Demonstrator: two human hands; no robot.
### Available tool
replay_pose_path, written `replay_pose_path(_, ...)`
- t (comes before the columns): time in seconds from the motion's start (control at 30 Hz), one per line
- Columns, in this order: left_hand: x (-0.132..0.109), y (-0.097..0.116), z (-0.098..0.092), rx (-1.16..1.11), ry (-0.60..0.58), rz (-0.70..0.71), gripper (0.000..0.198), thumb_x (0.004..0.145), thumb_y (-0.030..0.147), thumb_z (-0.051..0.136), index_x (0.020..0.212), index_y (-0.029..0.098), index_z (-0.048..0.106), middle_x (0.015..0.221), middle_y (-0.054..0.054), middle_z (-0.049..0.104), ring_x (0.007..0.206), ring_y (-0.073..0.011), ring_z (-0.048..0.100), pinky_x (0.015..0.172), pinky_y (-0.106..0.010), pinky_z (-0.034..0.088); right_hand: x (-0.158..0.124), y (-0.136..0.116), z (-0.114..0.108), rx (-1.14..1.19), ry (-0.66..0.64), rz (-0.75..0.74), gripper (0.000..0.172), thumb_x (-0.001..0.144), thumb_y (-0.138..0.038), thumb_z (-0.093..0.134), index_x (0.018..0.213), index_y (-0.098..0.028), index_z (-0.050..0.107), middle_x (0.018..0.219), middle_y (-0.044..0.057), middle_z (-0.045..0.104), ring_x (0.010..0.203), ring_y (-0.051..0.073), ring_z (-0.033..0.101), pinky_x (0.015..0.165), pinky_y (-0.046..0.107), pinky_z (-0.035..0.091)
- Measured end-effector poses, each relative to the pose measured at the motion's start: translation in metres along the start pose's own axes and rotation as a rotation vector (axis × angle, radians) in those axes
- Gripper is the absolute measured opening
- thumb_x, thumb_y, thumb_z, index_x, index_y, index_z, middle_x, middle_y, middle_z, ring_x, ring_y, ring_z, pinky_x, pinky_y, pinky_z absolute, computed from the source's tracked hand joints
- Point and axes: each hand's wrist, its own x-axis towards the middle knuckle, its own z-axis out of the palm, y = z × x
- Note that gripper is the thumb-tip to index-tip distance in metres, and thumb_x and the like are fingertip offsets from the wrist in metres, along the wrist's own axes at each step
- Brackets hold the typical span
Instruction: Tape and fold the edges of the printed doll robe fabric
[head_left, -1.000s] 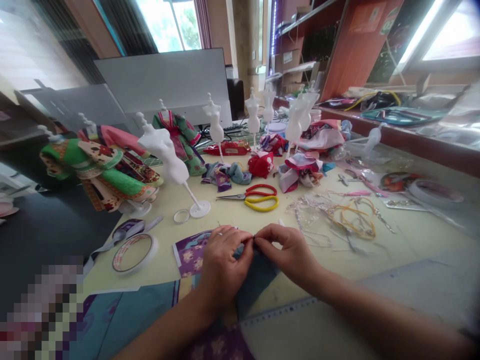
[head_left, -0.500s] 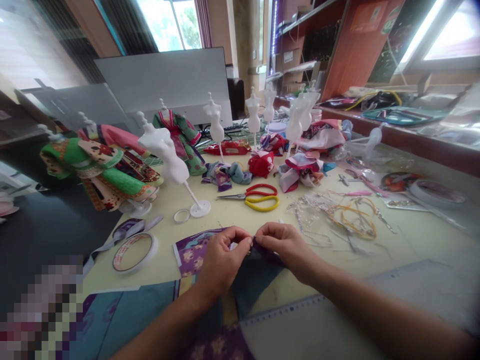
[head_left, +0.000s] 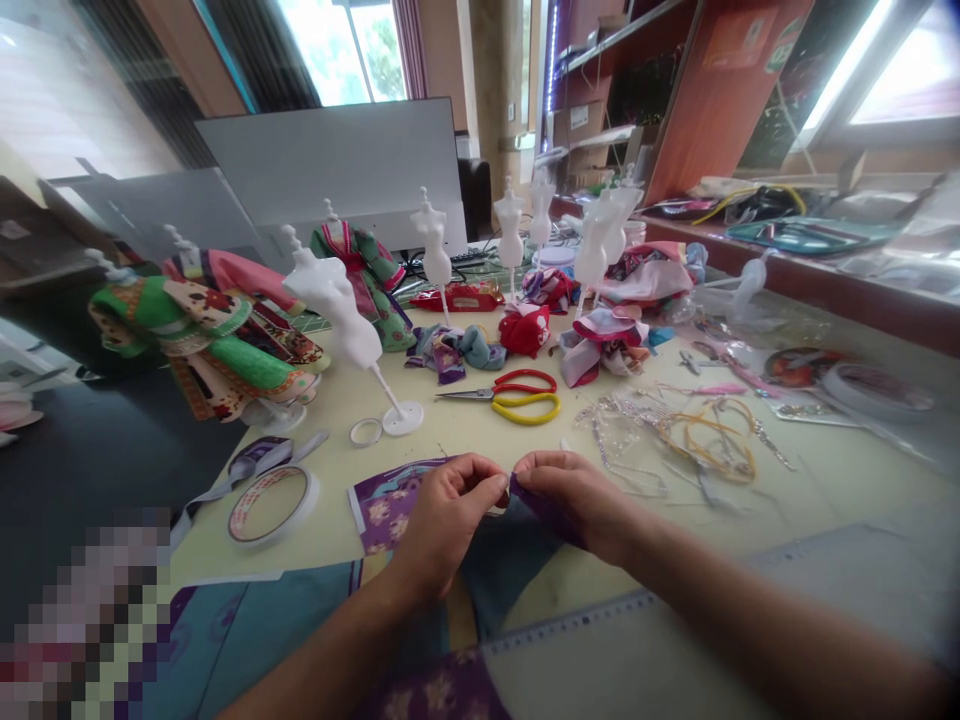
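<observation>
My left hand (head_left: 448, 515) and my right hand (head_left: 577, 495) meet at the table's near edge, both pinched on the edge of a teal and purple cloth (head_left: 504, 545) that runs down toward me. The fingertips of the two hands almost touch. A purple floral printed piece (head_left: 379, 505) lies flat just left of my left hand. Further back lie red and yellow scissors (head_left: 517, 395).
A tape roll (head_left: 271, 503) sits at the left. White doll mannequins (head_left: 341, 320) stand across the yellow table (head_left: 825, 470), some in dresses (head_left: 202, 345). Fabric scraps (head_left: 525, 335), yellow cord and beaded trim (head_left: 697, 440) lie behind my hands. A grey mat (head_left: 675, 650) covers the near right.
Both hands lifted the cloth edge slightly off the table and my right hand shifted a little right, exposing a purple strip of the cloth under it.
</observation>
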Motion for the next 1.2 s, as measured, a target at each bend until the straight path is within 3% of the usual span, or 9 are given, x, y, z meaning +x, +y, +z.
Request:
replay_pose_path(0.2, 0.0, -0.001, -0.001, -0.004, 0.016, 0.0, 0.013, 0.076, 0.028, 0.062, 0.072, 0.016, 0.062, 0.067, 0.002, 0.058, 0.066, -0.0103, 0.05, 0.065, -0.02, 0.041, 0.001, 0.0, 0.0, -0.061, 0.016, -0.043, 0.016, 0.069, -0.03, 0.07, 0.073, -0.017, 0.061, 0.058, -0.003, 0.056, 0.049, 0.007, 0.047, 0.047, 0.02, 0.033)
replay_pose_path(0.43, -0.003, -0.002, -0.004, 0.205, 0.022, 0.085, 0.016, 0.079, 0.031, 0.058, 0.08, 0.017, 0.065, 0.079, -0.002, 0.066, 0.077, -0.0174, 0.058, 0.071, -0.026, 0.045, -0.003, -0.003, 0.008, -0.294, 0.095, -0.233, 0.017, 0.074, -0.033, 0.064, 0.069, -0.017, 0.058, 0.056, -0.004, 0.052, 0.046, 0.006, 0.039, 0.043, 0.02, 0.025)
replay_pose_path(0.6, -0.004, 0.007, -0.005, 0.192, 0.022, 0.088, 0.013, 0.078, 0.029, 0.057, 0.077, 0.017, 0.062, 0.073, -0.001, 0.065, 0.074, -0.0157, 0.059, 0.07, -0.024, 0.044, -0.006, -0.003, 0.009, -0.555, 0.159, -0.458, 0.008, 0.076, -0.022, 0.058, 0.068, -0.019, 0.059, 0.06, -0.003, 0.055, 0.055, 0.01, 0.046, 0.05, 0.023, 0.033)
replay_pose_path(0.77, -0.002, 0.01, -0.005, 0.148, -0.045, 0.04, 0.018, 0.08, 0.03, 0.055, 0.069, 0.016, 0.06, 0.068, 0.0, 0.061, 0.068, -0.0129, 0.054, 0.066, -0.022, 0.041, -0.012, -0.002, 0.011, -0.775, 0.17, -0.618, 0.012, 0.075, -0.015, 0.055, 0.066, -0.02, 0.06, 0.062, -0.001, 0.061, 0.059, 0.012, 0.053, 0.057, 0.025, 0.039)
replay_pose_path(1.2, 0.0, 0.008, -0.007, 0.096, -0.074, -0.018, 0.01, 0.072, 0.022, 0.059, 0.067, 0.016, 0.062, 0.065, 0.001, 0.062, 0.066, -0.0125, 0.054, 0.065, -0.022, 0.04, -0.011, 0.001, 0.01, -0.856, 0.149, -0.652, 0.012, 0.074, -0.013, 0.054, 0.067, -0.02, 0.059, 0.064, -0.001, 0.062, 0.059, 0.012, 0.054, 0.056, 0.025, 0.04)
